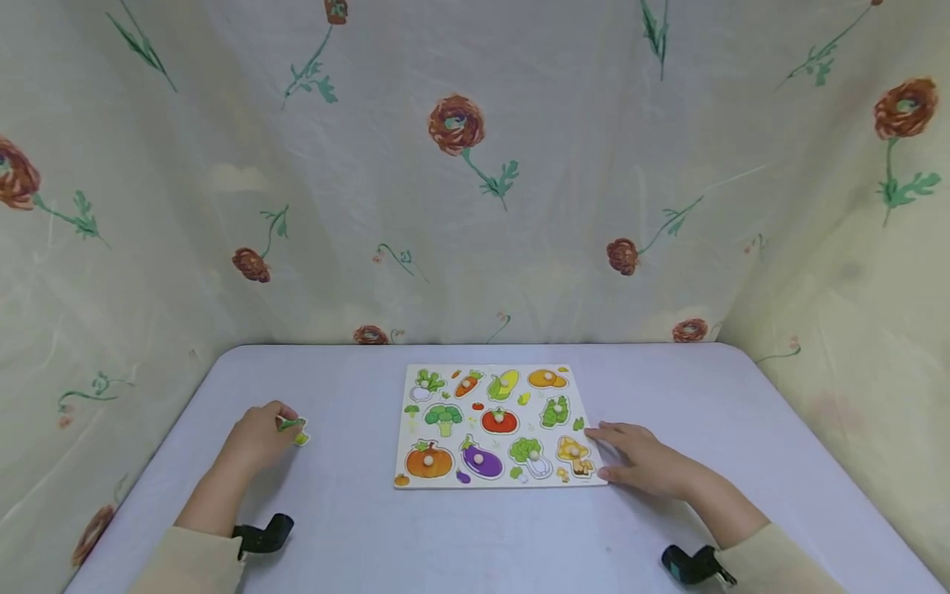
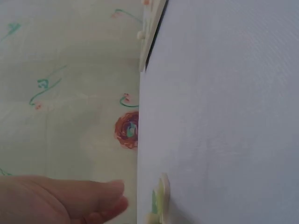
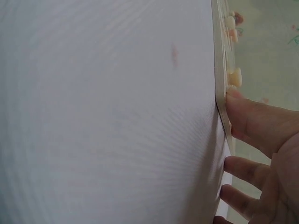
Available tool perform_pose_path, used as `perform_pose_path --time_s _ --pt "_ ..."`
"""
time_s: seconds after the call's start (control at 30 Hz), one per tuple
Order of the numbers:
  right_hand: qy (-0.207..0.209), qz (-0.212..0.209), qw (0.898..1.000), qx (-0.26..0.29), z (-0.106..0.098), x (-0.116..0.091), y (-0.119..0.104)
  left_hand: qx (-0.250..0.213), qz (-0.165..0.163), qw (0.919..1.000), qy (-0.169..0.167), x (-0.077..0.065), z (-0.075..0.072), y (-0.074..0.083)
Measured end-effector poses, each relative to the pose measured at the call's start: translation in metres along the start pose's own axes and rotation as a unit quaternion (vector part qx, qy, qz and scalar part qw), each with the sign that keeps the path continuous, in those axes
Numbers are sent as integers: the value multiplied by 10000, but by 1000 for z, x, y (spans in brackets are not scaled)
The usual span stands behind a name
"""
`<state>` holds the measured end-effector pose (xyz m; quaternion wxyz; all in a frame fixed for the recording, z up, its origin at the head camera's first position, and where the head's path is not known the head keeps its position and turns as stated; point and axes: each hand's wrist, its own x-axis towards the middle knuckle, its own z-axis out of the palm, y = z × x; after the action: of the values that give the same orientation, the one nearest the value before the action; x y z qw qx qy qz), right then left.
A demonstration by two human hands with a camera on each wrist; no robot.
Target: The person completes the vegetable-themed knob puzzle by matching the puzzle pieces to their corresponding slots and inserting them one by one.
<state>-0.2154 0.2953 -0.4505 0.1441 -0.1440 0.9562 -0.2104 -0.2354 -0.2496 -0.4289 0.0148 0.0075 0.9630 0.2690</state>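
Observation:
At the table's left side my left hand (image 1: 260, 437) is over a small green-and-yellow puzzle piece (image 1: 301, 436). In the left wrist view the thumb (image 2: 114, 187) and a fingertip stay a little apart from that piece (image 2: 161, 198) and its pale knob. A wooden vegetable puzzle board (image 1: 500, 488) lies mid-table, bearing several knobbed pieces such as a pumpkin (image 1: 438, 464), an eggplant (image 1: 493, 464) and a tomato (image 1: 490, 422). My right hand (image 1: 649, 458) rests at the board's lower right edge, its thumb (image 3: 252, 119) touching the corner and other fingers spread on the table.
A white cloth covers the table (image 1: 334, 536). Flower-printed curtains (image 1: 534, 247) enclose its back and both sides. Each wrist wears a black camera mount, the left one (image 1: 267, 535) and the right one (image 1: 690, 565) close above the table.

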Motion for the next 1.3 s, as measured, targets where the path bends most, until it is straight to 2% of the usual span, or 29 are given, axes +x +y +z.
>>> perform_pose_path --time_s 0.37,0.93,1.3 --pt "3 -45 10000 -9 0 0 -2 47 -439 9989 -175 9 13 -12" --pt "3 28 10000 -68 0 0 -1 28 -521 9986 113 4 16 -11" --pt "-4 27 10000 -23 -1 -1 -2 -157 -452 9988 123 3 18 -11"
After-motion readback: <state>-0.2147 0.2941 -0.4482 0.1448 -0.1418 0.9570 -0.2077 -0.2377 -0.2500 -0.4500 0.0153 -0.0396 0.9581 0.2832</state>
